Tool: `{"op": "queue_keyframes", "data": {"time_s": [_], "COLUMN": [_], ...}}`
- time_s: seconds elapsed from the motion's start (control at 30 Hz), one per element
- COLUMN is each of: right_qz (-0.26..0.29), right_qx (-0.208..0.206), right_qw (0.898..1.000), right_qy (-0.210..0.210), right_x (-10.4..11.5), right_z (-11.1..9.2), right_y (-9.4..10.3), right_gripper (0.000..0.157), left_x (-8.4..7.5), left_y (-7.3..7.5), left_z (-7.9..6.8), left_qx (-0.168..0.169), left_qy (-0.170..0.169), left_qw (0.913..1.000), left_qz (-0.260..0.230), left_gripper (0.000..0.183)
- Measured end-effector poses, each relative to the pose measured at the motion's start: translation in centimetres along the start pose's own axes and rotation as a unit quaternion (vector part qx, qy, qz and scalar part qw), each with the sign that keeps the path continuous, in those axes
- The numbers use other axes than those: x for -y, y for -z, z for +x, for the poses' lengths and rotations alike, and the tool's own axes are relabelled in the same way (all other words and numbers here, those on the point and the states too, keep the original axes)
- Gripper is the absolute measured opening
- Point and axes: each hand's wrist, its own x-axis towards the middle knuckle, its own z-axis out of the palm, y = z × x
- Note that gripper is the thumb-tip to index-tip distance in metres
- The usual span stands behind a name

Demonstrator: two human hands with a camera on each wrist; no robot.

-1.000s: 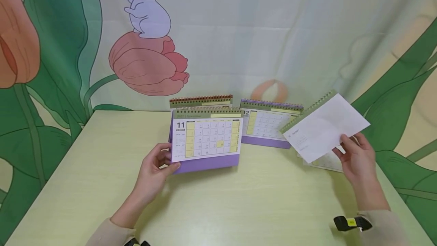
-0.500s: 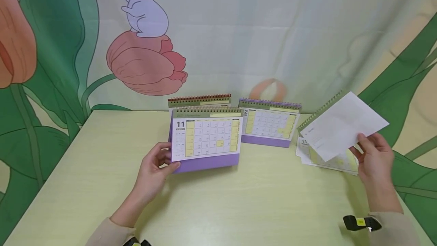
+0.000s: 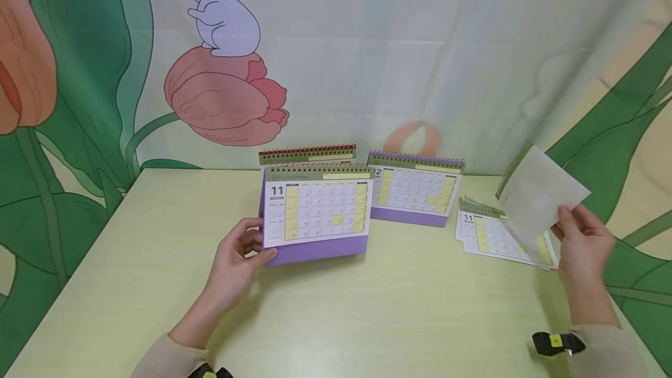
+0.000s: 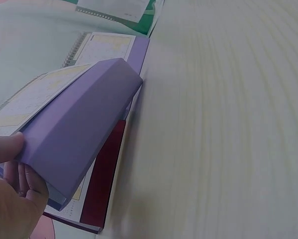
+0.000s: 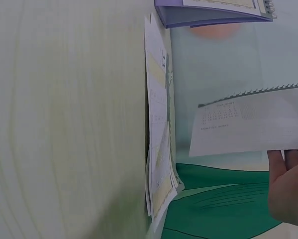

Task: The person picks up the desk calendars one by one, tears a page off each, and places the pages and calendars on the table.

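My left hand [image 3: 233, 264] grips the lower left corner of a purple desk calendar [image 3: 315, 252] with its November page facing me. In the left wrist view the purple base [image 4: 84, 119] stands tilted, raised in front of a dark red calendar base [image 4: 104, 179]. At the right, my right hand [image 3: 585, 249] pinches a loose calendar page [image 3: 543, 191] by its lower right edge. Its pale back faces me, and a green strip with ragged binding holes runs along the far side. Beneath it lie several loose pages [image 3: 483, 235], the top one marked 11.
Behind the held calendar stands another desk calendar [image 3: 310, 153] with reddish-brown binding, mostly hidden. A second purple calendar [image 3: 412, 191] showing December stands right of it. The light wooden table [image 3: 336, 314] ends at a printed curtain [image 3: 336, 63].
My right hand has moved right with the loose page, which has turned steeper and uncovered more of the pages beneath it. My left hand stays on the calendar.
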Motion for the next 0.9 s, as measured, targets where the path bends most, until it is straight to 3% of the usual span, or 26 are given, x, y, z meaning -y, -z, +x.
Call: {"op": "queue_keyframes", "data": {"time_s": [0.1, 0.17, 0.3, 0.43, 0.57, 0.7, 0.8, 0.9], "right_qz": [-0.066, -0.139, -0.297, -0.387, -0.430, -0.465, -0.508, -0.551], "right_qx": [0.009, 0.017, 0.041, 0.079, 0.119, 0.156, 0.181, 0.209], "right_qw": [0.997, 0.987, 0.944, 0.891, 0.829, 0.755, 0.713, 0.678], "right_qy": [0.047, 0.079, 0.139, 0.223, 0.336, 0.435, 0.448, 0.438], "right_x": [-0.2, -0.4, -0.6, -1.0, -1.5, -1.8, -2.0, -2.3], "right_z": [0.0, 0.0, 0.0, -0.1, -0.2, -0.4, -0.7, -0.8], "right_y": [0.1, 0.2, 0.3, 0.2, -0.1, -0.4, -0.4, -0.3], "right_gripper": [0.023, 0.020, 0.022, 0.021, 0.022, 0.026, 0.030, 0.032], "left_x": [0.0, 0.0, 0.0, 0.0, 0.1, 0.1, 0.0, 0.0], "left_y": [0.0, 0.0, -0.1, -0.1, 0.0, 0.0, 0.0, 0.1], "left_z": [0.0, 0.0, -0.1, -0.1, 0.0, 0.0, 0.0, 0.1], "left_qx": [0.000, 0.000, -0.003, -0.003, -0.003, -0.005, -0.007, -0.007], "left_qy": [0.000, 0.000, 0.003, 0.009, 0.014, 0.015, 0.016, 0.016], "left_qw": [1.0000, 1.0000, 1.0000, 0.9999, 0.9999, 0.9998, 0.9997, 0.9997], "left_qz": [-0.001, -0.004, -0.006, -0.004, -0.002, -0.008, -0.016, -0.019], "left_gripper": [0.044, 0.044, 0.043, 0.044, 0.044, 0.043, 0.043, 0.044]}}
